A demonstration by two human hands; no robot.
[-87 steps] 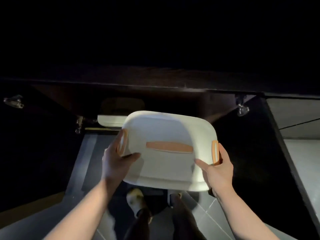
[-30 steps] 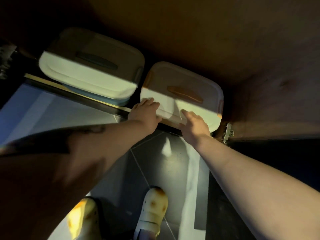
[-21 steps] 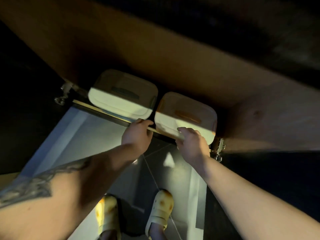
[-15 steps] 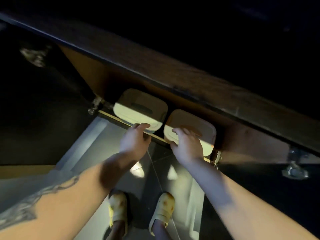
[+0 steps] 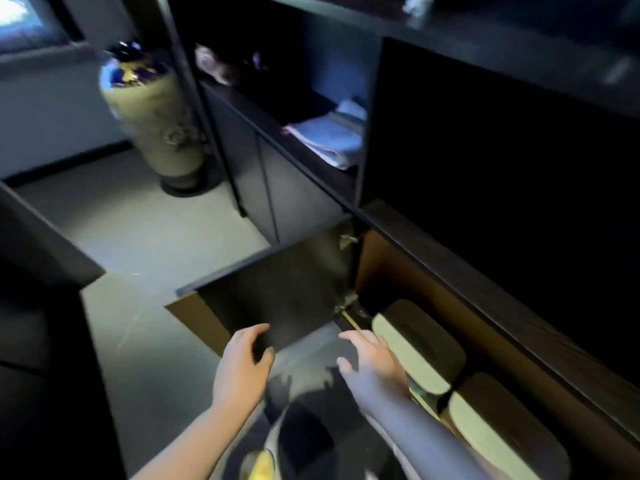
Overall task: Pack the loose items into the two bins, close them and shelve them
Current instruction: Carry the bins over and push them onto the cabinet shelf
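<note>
Two lidded bins sit side by side in the low cabinet: far bin (image 5: 417, 344), near bin (image 5: 498, 431), nearly touching. Cabinet door (image 5: 273, 299) stands open. Right hand (image 5: 372, 365) hovers just before the far bin, fingers loosely spread, holding nothing. Left hand (image 5: 242, 367) near the door's edge, fingers half-curled, empty. Vase (image 5: 152, 109) on the floor beyond; folded cloths (image 5: 329, 133) on a shelf above.

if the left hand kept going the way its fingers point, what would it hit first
Most likely the open cabinet door: the left hand is open, fingers aimed up and forward at the door's dark inner face just ahead. Depth is unclear, so it might pass short of it.
</note>
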